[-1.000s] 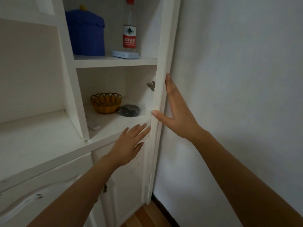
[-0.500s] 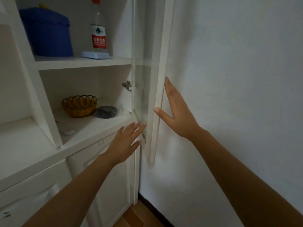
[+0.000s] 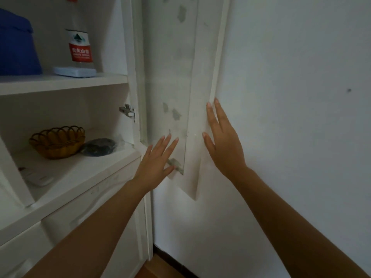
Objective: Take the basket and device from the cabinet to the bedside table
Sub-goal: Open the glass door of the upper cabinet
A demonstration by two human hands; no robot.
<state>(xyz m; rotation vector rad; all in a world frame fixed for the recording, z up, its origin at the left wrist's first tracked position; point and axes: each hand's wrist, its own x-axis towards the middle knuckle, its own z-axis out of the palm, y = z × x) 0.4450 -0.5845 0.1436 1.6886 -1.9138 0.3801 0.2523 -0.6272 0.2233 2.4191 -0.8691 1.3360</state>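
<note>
A small yellow-brown wicker basket (image 3: 57,142) sits on the lower shelf of the white cabinet (image 3: 66,173). Just right of it lies a dark round device (image 3: 98,149) in clear plastic wrap. The glass cabinet door (image 3: 170,97) stands swung wide open toward the wall. My right hand (image 3: 222,143) lies flat with spread fingers on the door's outer edge. My left hand (image 3: 156,163) is open near the door's lower corner, right of the shelf's front edge, holding nothing.
The upper shelf holds a blue container (image 3: 16,45), a water bottle with a red label (image 3: 80,47) and a flat pale blue box (image 3: 75,71). A flat white object (image 3: 38,176) lies at the lower shelf's front. A white wall (image 3: 301,117) closes off the right.
The door has swung further open toward the wall, with my right hand following its edge. My left hand has moved right, up to the door's lower corner. The view has shifted right.
</note>
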